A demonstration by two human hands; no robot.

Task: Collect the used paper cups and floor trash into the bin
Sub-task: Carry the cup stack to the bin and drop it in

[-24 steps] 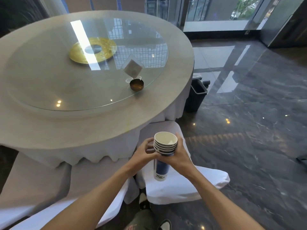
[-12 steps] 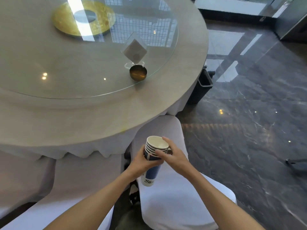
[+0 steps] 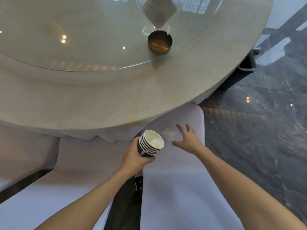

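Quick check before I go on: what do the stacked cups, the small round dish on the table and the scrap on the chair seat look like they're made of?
Stacked cups: paper, matte white inside, with thin rolled rims and printed blue sides.
Round dish: probably metal, brass-coloured, with a dull sheen and bright reflections inside.
Scrap: looks like crumpled tissue or thin paper, white and creased; too blurred to be sure.

We see a round table (image 3: 103,103) with a pale cloth and a glass turntable (image 3: 83,39) on top. A small brass bowl (image 3: 160,43) sits at the glass edge, a clear card stand (image 3: 159,12) just behind it. White-covered chairs (image 3: 179,188) stand below the table rim. The dark marble floor (image 3: 265,138) reflects ceiling lights.
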